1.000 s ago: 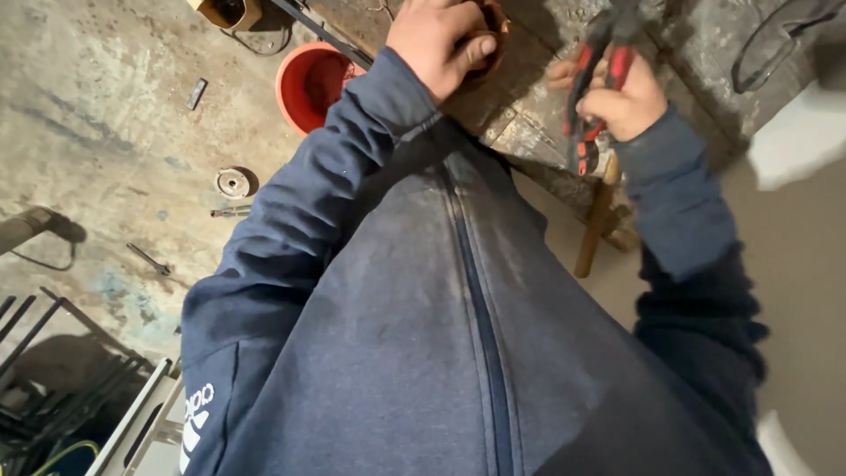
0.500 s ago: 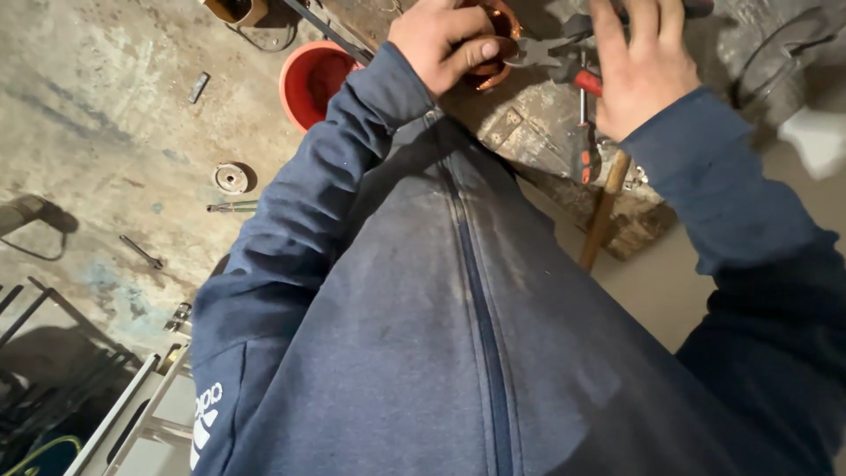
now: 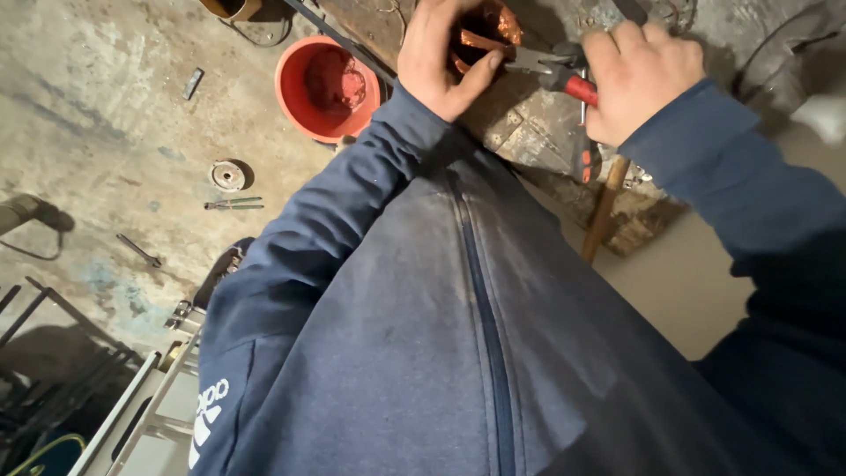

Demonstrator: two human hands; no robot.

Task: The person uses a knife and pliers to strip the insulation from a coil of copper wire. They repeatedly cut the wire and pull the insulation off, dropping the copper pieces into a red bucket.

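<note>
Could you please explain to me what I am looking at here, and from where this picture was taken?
The picture comes from a camera worn on a person's head, looking down over their blue zipped jacket at both bare hands. The left hand grips a shiny copper-coloured piece on a worn wooden workbench. The right hand holds red-handled pliers, whose tip meets that piece. A wooden handle, probably a hammer's, hangs off the bench edge. On the concrete floor stand a red bucket, a small round metal disc and scattered small tools.
</note>
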